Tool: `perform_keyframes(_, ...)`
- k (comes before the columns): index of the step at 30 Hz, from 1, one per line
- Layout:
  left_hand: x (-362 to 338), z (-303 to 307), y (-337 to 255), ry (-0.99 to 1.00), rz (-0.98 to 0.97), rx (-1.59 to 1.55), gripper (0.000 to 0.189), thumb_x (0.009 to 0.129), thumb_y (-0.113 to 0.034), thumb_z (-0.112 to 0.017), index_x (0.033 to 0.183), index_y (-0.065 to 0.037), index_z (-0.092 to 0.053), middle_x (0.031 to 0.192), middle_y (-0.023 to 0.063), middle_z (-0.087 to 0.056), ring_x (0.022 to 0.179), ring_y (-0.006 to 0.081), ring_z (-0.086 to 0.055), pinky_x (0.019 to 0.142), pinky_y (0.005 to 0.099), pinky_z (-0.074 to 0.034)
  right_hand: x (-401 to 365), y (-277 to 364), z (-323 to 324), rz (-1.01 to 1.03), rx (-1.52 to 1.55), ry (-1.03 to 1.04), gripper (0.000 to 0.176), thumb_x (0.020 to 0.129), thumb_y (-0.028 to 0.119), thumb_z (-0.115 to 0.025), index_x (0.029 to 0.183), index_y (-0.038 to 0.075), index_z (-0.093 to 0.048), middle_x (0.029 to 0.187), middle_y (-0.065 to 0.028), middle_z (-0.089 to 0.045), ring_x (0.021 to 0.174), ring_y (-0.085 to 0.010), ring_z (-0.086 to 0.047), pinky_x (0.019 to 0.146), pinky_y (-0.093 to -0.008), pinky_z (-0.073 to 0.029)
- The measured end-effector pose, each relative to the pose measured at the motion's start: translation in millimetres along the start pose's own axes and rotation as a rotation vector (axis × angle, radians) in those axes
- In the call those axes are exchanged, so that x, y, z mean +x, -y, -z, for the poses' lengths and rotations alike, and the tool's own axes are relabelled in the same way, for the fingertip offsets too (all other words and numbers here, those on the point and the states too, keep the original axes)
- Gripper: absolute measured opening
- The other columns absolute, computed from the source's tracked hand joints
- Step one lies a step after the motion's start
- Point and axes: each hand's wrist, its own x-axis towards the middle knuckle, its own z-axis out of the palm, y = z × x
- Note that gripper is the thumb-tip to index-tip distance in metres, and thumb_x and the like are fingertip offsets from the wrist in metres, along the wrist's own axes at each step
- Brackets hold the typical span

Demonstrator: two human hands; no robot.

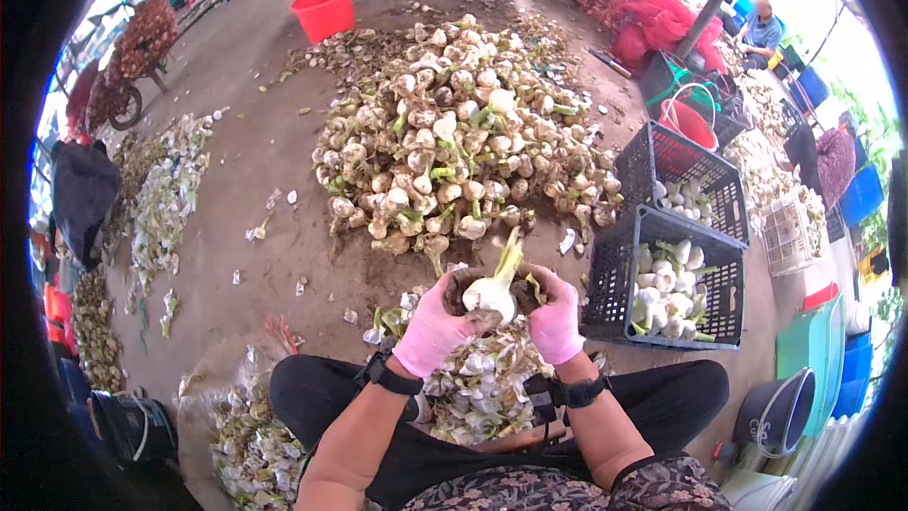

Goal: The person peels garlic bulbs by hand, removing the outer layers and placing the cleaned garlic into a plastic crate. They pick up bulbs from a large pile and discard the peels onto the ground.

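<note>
lap: loose husks (478, 397) heaped between the knees, more spilled on the ground at left.

hands: left hand (433, 329) and right hand (555, 322), both in pink gloves, closed around one garlic bulb (490, 295). it sits between the two palms just above the lap, green stem pointing up and away. glove fingertips look dirty.

risk (judgement): the grip is on the bulb's sides only. a hard twist could split the cloves or snap the stem short. slick skins on the gloves could let the bulb drop into the husks, where it would be hard to spot.

containers:
- near crate (605, 293), just right of the right hand: white cleaned bulbs with short green stems, about half full.
- far crate (662, 156), touching behind it: a few white bulbs, mostly bare floor.
- dark bucket (776, 412) by the right knee: contents not visible.
- red bucket (324, 9), beyond the heap: inside not visible.

ground ahead: large heap of unpeeled garlic (454, 132), well within reach.
</note>
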Motion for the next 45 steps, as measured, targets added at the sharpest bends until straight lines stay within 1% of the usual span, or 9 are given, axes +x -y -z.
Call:
perform_keyframes(3, 1.2, -0.6, 1.6, 0.037, 0.147, -0.068, 0.063, 0.079, -0.005, -0.073, 0.130, 0.007, -0.039, 0.116, 0.0111, -0.057, 0.106, 0.0166, -0.057, 0.092, 0.0299, -0.047, 3.8, 2.6, 6.3, 0.088, -0.105, 0.007, 0.038, 0.077, -0.017, -0.054, 0.112, -0.004, -0.060, 0.100, -0.0066, -0.066, 0.091, -0.0115, -0.061, 0.082, -0.0249, -0.049)
perform_keyframes(9, 7.2, 5.5, 11.0, 0.320, 0.283, -0.792, 0.052, 0.091, -0.021, -0.056, 0.133, 0.004, -0.040, 0.128, 0.0168, -0.052, 0.119, 0.0279, -0.051, 0.104, 0.0430, -0.040, 3.3, 7.1, 11.2, -0.178, 0.467, -0.052, 0.024, 0.085, -0.002, -0.064, 0.109, -0.002, -0.061, 0.098, -0.0054, -0.066, 0.089, -0.0102, -0.061, 0.078, -0.0237, -0.050)
perform_keyframes(15, 12.4, -8.5, 18.3, 0.005, 0.284, -0.585, 0.049, 0.093, -0.024, -0.052, 0.132, 0.002, -0.040, 0.127, 0.0162, -0.053, 0.117, 0.0286, -0.052, 0.102, 0.0431, -0.041, 1.2, 10.3, 4.9, -0.026, 0.082, -0.127, 0.025, 0.087, 0.001, -0.063, 0.112, -0.001, -0.061, 0.098, -0.0041, -0.066, 0.087, -0.0086, -0.060, 0.077, -0.0226, -0.049)
perform_keyframes(17, 5.8, -10.1, 16.6, -0.023, 0.233, -0.639, 0.049, 0.087, -0.006, -0.061, 0.130, -0.001, -0.038, 0.119, 0.0110, -0.055, 0.108, 0.0223, -0.057, 0.094, 0.0374, -0.048, 4.0, 11.5, 1.3, -0.106, 0.163, -0.098, 0.027, 0.086, 0.002, -0.064, 0.112, -0.001, -0.061, 0.097, -0.0035, -0.066, 0.086, -0.0081, -0.060, 0.076, -0.0223, -0.048)
perform_keyframes(23, 3.1, -12.5, 11.2, -0.056, 0.015, -0.013, 0.064, 0.078, 0.004, -0.069, 0.133, -0.004, -0.037, 0.115, 0.0066, -0.056, 0.103, 0.0143, -0.056, 0.090, 0.0283, -0.048, 15.4, 17.3, -1.3, -0.075, -0.218, 0.081, 0.029, 0.075, -0.005, -0.066, 0.104, -0.003, -0.062, 0.091, -0.0110, -0.067, 0.087, -0.0153, -0.063, 0.080, -0.0266, -0.048)
perform_keyframes(31, -2.7, -9.3, 4.3, -0.020, 0.268, -0.406, 0.060, 0.079, 0.007, -0.065, 0.132, -0.002, -0.039, 0.115, 0.0086, -0.058, 0.104, 0.0185, -0.058, 0.092, 0.0322, -0.048, 15.2, 21.2, 6.0, -0.109, -0.153, 0.190, 0.023, 0.078, -0.003, -0.065, 0.101, -0.002, -0.063, 0.087, -0.0072, -0.067, 0.076, -0.0123, -0.060, 0.070, -0.0260, -0.049)
perform_keyframes(36, -3.6, -11.0, 12.1, 0.000, 0.294, -0.451, 0.058, 0.078, 0.011, -0.064, 0.130, -0.001, -0.040, 0.116, 0.0099, -0.058, 0.105, 0.0207, -0.059, 0.093, 0.0344, -0.048, 7.7, -7.8, -0.5, -0.281, 0.355, -0.003, 0.020, 0.084, -0.004, -0.062, 0.104, -0.001, -0.060, 0.088, -0.0040, -0.065, 0.079, -0.0103, -0.058, 0.072, -0.0236, -0.048)
perform_keyframes(41, -1.6, -10.2, 11.1, -0.020, 0.076, -0.093, 0.065, 0.073, 0.010, -0.071, 0.130, -0.003, -0.043, 0.119, 0.0076, -0.057, 0.107, 0.0179, -0.058, 0.092, 0.0313, -0.049, 12.7, -39.6, -16.6, -0.153, 0.049, -0.149, 0.037, 0.074, -0.015, -0.051, 0.110, -0.005, -0.056, 0.096, -0.0112, -0.063, 0.088, -0.0159, -0.058, 0.081, -0.0239, -0.046)
perform_keyframes(45, -19.4, -31.2, -18.2, 0.066, 0.077, -0.005, 0.065, 0.073, 0.007, -0.073, 0.130, -0.001, -0.043, 0.119, 0.0078, -0.058, 0.109, 0.0177, -0.056, 0.097, 0.0319, -0.045, 33.6, -68.4, -15.3, -0.182, -0.088, -0.405, 0.019, 0.078, -0.003, -0.057, 0.097, -0.004, -0.061, 0.082, -0.0103, -0.066, 0.074, -0.0196, -0.062, 0.068, -0.0324, -0.049)
